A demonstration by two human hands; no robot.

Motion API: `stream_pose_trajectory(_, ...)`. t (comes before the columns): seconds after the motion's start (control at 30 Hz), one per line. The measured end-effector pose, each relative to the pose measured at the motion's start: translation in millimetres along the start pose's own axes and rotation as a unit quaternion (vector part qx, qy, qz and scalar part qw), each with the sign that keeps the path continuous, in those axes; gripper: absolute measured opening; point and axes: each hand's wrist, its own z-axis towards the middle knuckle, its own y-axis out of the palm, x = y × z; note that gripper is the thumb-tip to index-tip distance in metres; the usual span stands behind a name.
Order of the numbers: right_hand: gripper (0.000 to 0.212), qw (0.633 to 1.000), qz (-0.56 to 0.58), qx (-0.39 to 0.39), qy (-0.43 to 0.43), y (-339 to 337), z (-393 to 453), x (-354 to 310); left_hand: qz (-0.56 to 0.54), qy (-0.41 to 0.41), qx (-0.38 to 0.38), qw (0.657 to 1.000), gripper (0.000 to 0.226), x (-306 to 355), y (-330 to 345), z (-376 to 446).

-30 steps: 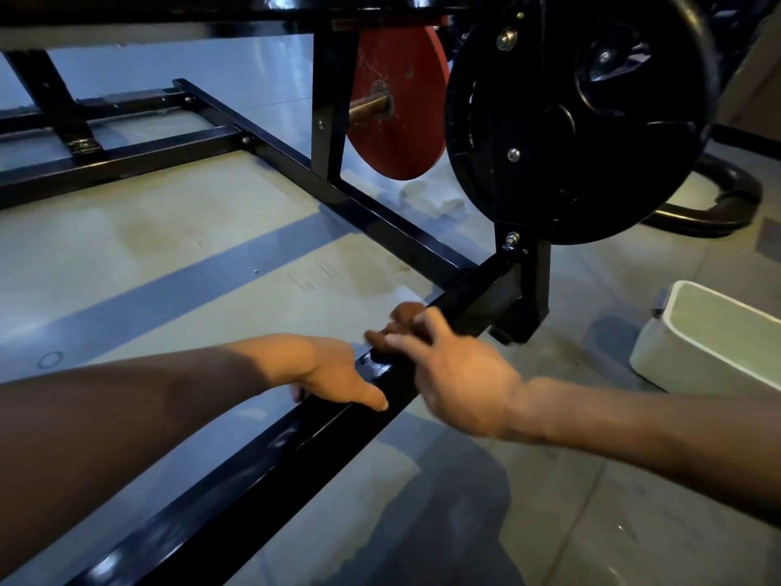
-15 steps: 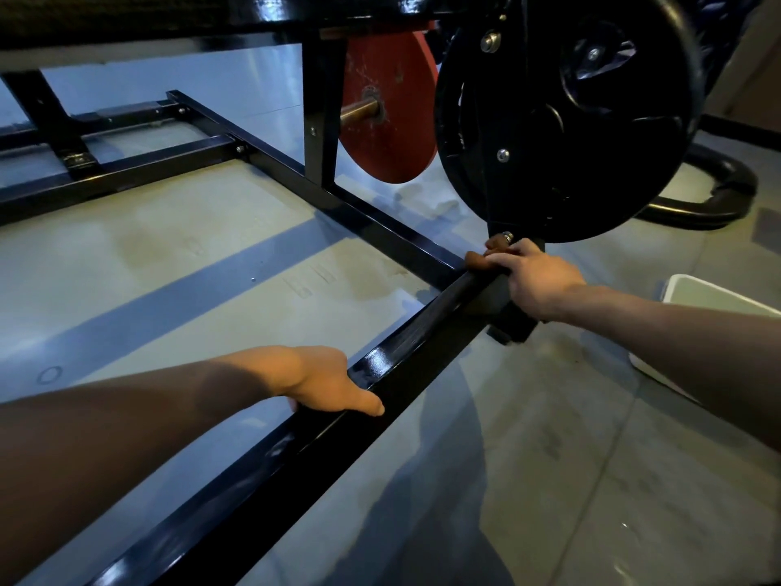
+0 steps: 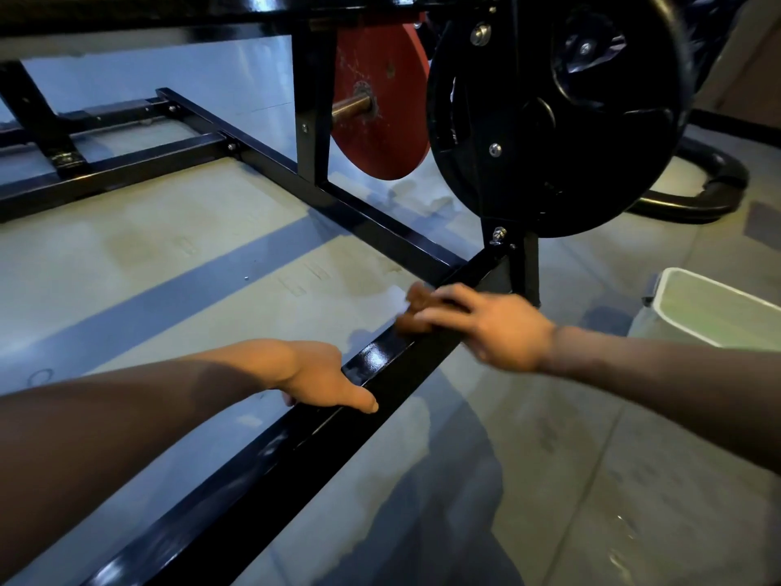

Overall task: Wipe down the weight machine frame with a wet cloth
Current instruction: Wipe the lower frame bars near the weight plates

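Note:
A black square-tube floor rail (image 3: 270, 454) of the weight machine frame runs from the lower left up to a short post under a big black weight plate (image 3: 558, 112). My right hand (image 3: 494, 323) holds a small brown cloth (image 3: 416, 304) against the top of the rail, just below that post; the hand is motion-blurred. My left hand (image 3: 321, 378) rests on the rail lower down, thumb lying on its top face and fingers hidden behind the far side. The rail's top shines wet between the two hands.
A red weight plate (image 3: 380, 112) hangs on a bar behind the upright (image 3: 310, 107). More black frame bars (image 3: 126, 171) cross the floor at the left. A white bucket (image 3: 714, 306) stands on the floor at the right. A curved black tube (image 3: 710, 192) lies beyond the black plate.
My right hand slid the cloth up the rail to the post under the black plate, then back down toward me. My left hand has stayed in place on the rail.

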Motion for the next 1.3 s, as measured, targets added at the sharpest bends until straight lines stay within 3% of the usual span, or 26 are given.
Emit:
stream_pose_trajectory(0.13, 0.068, 0.965, -0.054, -0.041, 0.255, -12.1, 17.4, 75.0, 0.002, 0.002, 0.02, 1.0, 0.074, 0.6, 2.9, -2.9)
stream_pose_trajectory(0.27, 0.066, 0.936, 0.039, -0.031, 0.348, -15.8, 30.2, 58.3, 0.008, 0.005, 0.028, 1.0, 0.066, -2.7, 4.8, -1.0)
stream_pose_trajectory(0.33, 0.057, 0.949, 0.071, -0.011, 0.307, -16.3, 32.7, 15.3, 0.009, 0.006, 0.028, 1.0, 0.066, -2.1, 5.2, -0.1)
stream_pose_trajectory(0.43, 0.044, 0.984, 0.071, 0.018, 0.163, -12.2, 21.8, -35.9, 0.022, -0.001, 0.014, 1.0, 0.068, -0.8, 2.2, 2.8)
stream_pose_trajectory(0.53, 0.048, 0.996, 0.063, 0.02, 0.067, -5.9, 6.2, -33.6, 0.021, -0.004, -0.005, 1.0, 0.07, -0.7, 0.0, 4.5)
stream_pose_trajectory(0.6, 0.055, 0.998, 0.019, 0.024, 0.057, 1.1, 3.1, -2.1, 0.018, -0.001, 0.001, 1.0, 0.068, -1.4, 0.8, 4.0)
stream_pose_trajectory(0.67, 0.057, 0.983, 0.005, 0.037, 0.178, -0.9, 10.9, 35.9, 0.011, 0.002, 0.013, 1.0, 0.067, -3.1, 2.7, 4.4)
stream_pose_trajectory(0.73, 0.059, 0.945, 0.019, 0.008, 0.327, -8.8, 21.9, 66.7, 0.009, 0.003, 0.019, 1.0, 0.069, -5.2, 5.6, 5.8)
stream_pose_trajectory(0.8, 0.06, 0.921, 0.055, -0.01, 0.386, -12.0, 31.4, 71.9, 0.009, 0.007, 0.024, 1.0, 0.068, -6.3, 6.8, 6.0)
stream_pose_trajectory(0.93, 0.04, 0.937, 0.125, 0.02, 0.326, -7.5, 27.4, 0.4, 0.011, 0.01, 0.027, 1.0, 0.07, -6.4, 6.4, 6.2)
stream_pose_trajectory(1.1, 0.048, 0.982, 0.157, -0.011, 0.106, -7.2, -4.6, -100.8, 0.02, 0.02, 0.021, 0.999, 0.075, -8.8, 5.8, 13.8)
stream_pose_trajectory(1.23, 0.051, 0.996, 0.087, 0.004, -0.017, -4.2, -11.2, -67.6, 0.008, 0.019, 0.015, 1.0, 0.081, -12.1, 7.5, 15.3)
stream_pose_trajectory(1.3, 0.053, 0.996, 0.076, 0.028, 0.049, 5.0, -5.7, -21.4, 0.011, 0.024, 0.03, 0.999, 0.08, -12.1, 9.0, 12.9)
